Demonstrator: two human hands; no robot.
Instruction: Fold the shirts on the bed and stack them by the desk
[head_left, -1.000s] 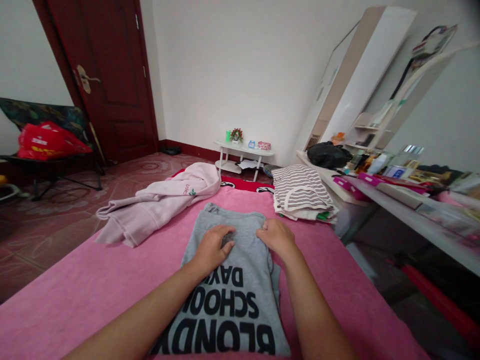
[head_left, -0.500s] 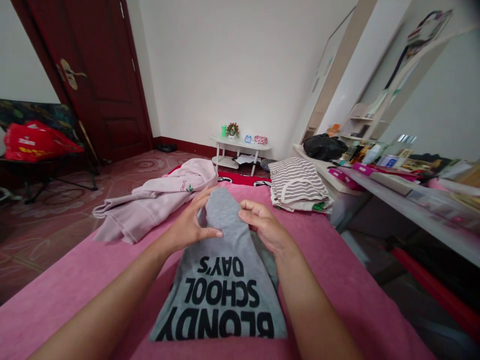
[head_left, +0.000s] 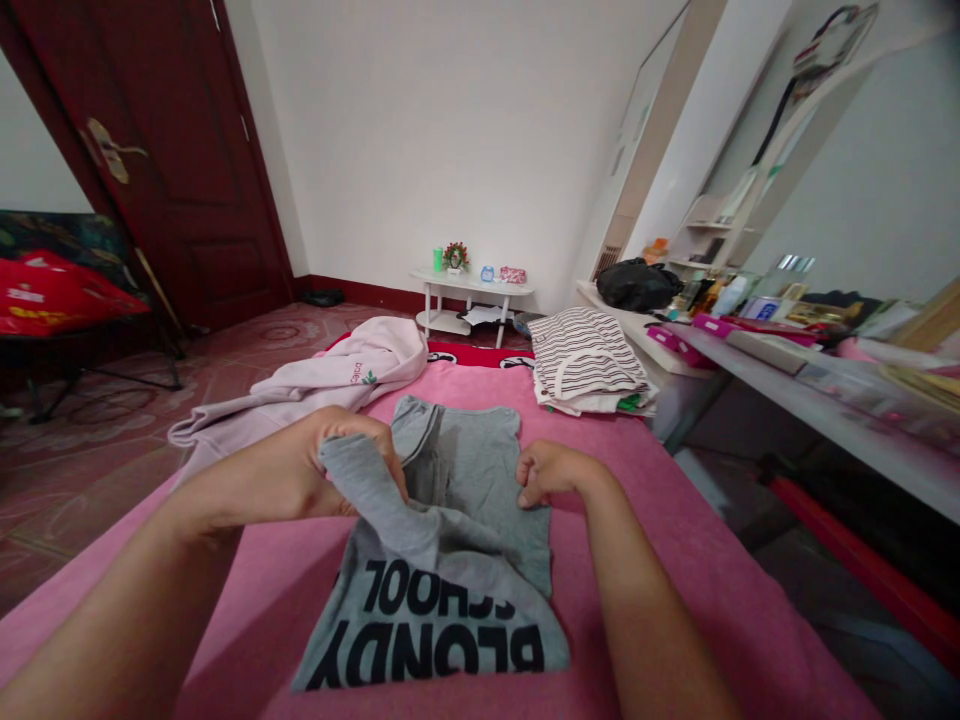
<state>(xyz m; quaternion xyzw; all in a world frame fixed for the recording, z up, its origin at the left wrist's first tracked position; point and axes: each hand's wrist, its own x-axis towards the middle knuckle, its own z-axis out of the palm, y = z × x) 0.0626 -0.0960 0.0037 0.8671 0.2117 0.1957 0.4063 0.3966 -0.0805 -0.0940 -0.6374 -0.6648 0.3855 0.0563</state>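
A grey T-shirt [head_left: 480, 470] with upside-down black lettering lies partly folded on the pink bedspread in front of me. My left hand [head_left: 352, 460] is closed on a lifted, bunched part of it, left of the middle, so the printed front is creased and one line of text is hidden. My right hand [head_left: 551, 472] is at the shirt's right edge, its fingers curled against the cloth. The fingertips are partly hidden there. Beyond my left hand, a pale pink sweatshirt [head_left: 386, 355] is spread loosely.
A striped folded garment pile [head_left: 589, 360] sits at the bed's far right corner. Along the right side runs a cluttered dressing table [head_left: 757, 375] with a black bag [head_left: 637, 285]. A small white table [head_left: 472, 287] stands by the wall. At left, a chair holds a red bag [head_left: 60, 290].
My left hand has pulled the folded end of the shirt back and to the left, uncovering the grey layer beneath. My right hand has let go of that end and moved right, to the shirt's edge.
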